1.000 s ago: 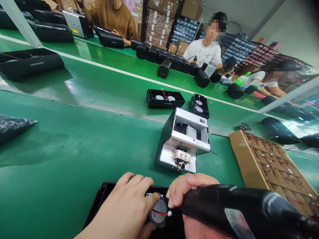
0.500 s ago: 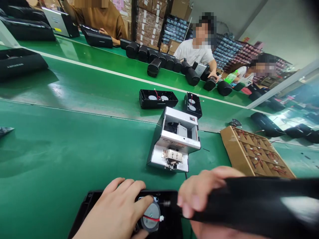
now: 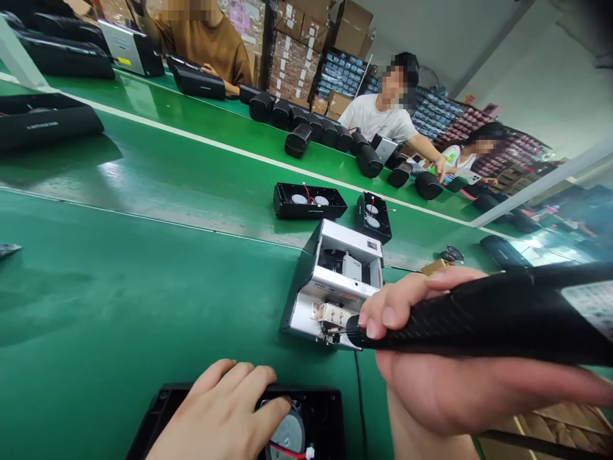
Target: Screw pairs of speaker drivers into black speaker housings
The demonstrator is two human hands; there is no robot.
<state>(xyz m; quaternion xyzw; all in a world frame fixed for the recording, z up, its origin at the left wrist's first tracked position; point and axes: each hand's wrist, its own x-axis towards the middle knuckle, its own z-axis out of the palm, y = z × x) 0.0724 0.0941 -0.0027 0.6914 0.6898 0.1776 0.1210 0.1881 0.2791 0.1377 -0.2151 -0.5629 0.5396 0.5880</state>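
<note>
My right hand (image 3: pixel 431 358) is wrapped round a black electric screwdriver (image 3: pixel 483 316). The tool lies level and its tip points left into the front slot of the white screw feeder (image 3: pixel 335 281). My left hand (image 3: pixel 220 415) rests with fingers flat on a black speaker housing (image 3: pixel 320 409) at the bottom edge of the view. One fingertip presses beside a round silver driver (image 3: pixel 287 437) that carries a red wire. Most of the housing is hidden under the hand and cut off by the frame.
Two open black speaker housings (image 3: pixel 309 201) (image 3: pixel 373 214) lie on the green conveyor belt (image 3: pixel 143 275) beyond the feeder. A row of black speakers (image 3: pixel 311 128) stands on the far side, where three people sit. A cardboard tray corner (image 3: pixel 560 418) shows at the lower right.
My right hand has lifted the screwdriver off the housing and swung its tip up to the screw feeder. The left hand stays pressed on the housing.
</note>
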